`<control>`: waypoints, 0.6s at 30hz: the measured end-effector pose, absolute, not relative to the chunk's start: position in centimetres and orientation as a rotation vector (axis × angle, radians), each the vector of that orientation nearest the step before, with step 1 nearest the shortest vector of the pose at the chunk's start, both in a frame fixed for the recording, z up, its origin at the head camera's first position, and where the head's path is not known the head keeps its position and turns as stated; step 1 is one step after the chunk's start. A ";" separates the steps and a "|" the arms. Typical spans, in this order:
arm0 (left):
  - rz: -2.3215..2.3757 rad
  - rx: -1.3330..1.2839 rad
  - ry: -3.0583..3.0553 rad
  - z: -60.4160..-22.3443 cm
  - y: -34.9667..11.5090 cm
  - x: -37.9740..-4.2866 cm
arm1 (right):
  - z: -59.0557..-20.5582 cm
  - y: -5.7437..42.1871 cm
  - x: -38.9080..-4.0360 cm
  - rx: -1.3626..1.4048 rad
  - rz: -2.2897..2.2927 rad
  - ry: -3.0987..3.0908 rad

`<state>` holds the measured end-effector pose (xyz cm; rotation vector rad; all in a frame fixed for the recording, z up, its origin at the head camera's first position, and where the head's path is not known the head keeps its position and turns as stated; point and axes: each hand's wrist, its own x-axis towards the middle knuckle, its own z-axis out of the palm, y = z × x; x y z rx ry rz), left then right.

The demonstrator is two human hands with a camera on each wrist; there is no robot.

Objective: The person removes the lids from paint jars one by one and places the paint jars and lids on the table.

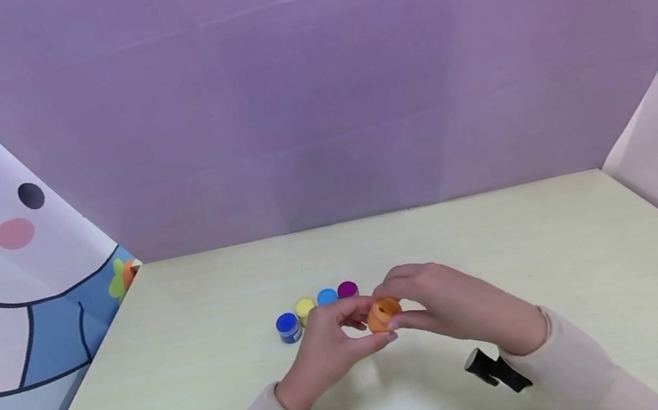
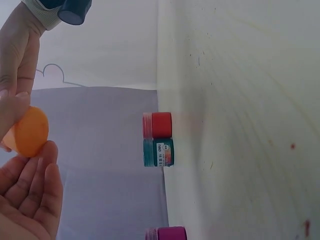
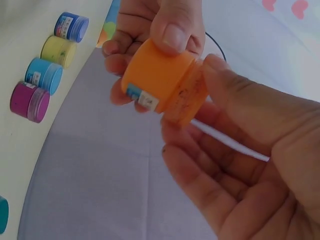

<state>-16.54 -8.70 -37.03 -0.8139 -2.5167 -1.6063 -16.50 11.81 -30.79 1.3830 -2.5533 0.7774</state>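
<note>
A small orange paint jar [image 1: 384, 312] is held above the table between both hands. My left hand [image 1: 332, 342] grips the jar's body, its thumb lying along the side in the right wrist view. With thumb and fingers, my right hand [image 1: 449, 297] pinches the clear, paint-smudged rim end [image 3: 187, 95]; whether that is a separate lid I cannot tell. The jar is tilted, and a label shows on its side. The left wrist view shows the smooth orange jar [image 2: 32, 131] with fingers at both sides.
Behind the left hand stand a blue jar [image 1: 288, 327], a yellow jar [image 1: 304, 308], a light blue jar [image 1: 327, 297] and a purple jar [image 1: 347, 289]. A red jar [image 2: 161, 125] and a teal jar [image 2: 159, 152] stand side by side. Purple cloth [image 1: 348, 86] hangs behind the table [image 1: 504, 234].
</note>
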 end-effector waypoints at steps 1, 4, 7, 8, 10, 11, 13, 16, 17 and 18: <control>-1.609 -0.813 -2.516 -37.0 -8.7 -16.5 | -30.8 11.8 -16.5 1.398 0.774 -2.540; -1.620 -0.813 -2.514 -37.0 -8.8 -16.5 | -30.9 11.9 -16.7 1.447 0.754 -2.500; -1.630 -0.821 -2.508 -37.1 -8.7 -16.5 | -30.9 12.0 -16.7 1.486 0.727 -2.477; -1.636 -0.825 -2.505 -37.1 -8.7 -16.5 | -30.9 12.1 -16.7 1.497 0.717 -2.473; -1.647 -0.828 -2.500 -37.1 -8.7 -16.5 | -30.8 12.1 -16.7 1.515 0.702 -2.471; -1.650 -0.830 -2.499 -37.2 -8.7 -16.5 | -30.8 12.2 -16.7 1.521 0.698 -2.472; -1.649 -0.835 -2.498 -37.2 -8.7 -16.5 | -30.7 12.2 -16.7 1.527 0.684 -2.475; -1.642 -0.847 -2.490 -37.3 -8.7 -16.6 | -30.7 12.2 -16.7 1.515 0.701 -2.486; -1.637 -0.852 -2.485 -37.3 -8.7 -16.6 | -30.7 12.1 -16.7 1.499 0.713 -2.489; -1.633 -0.857 -2.480 -37.3 -8.7 -16.6 | -30.7 12.1 -16.7 1.479 0.734 -2.497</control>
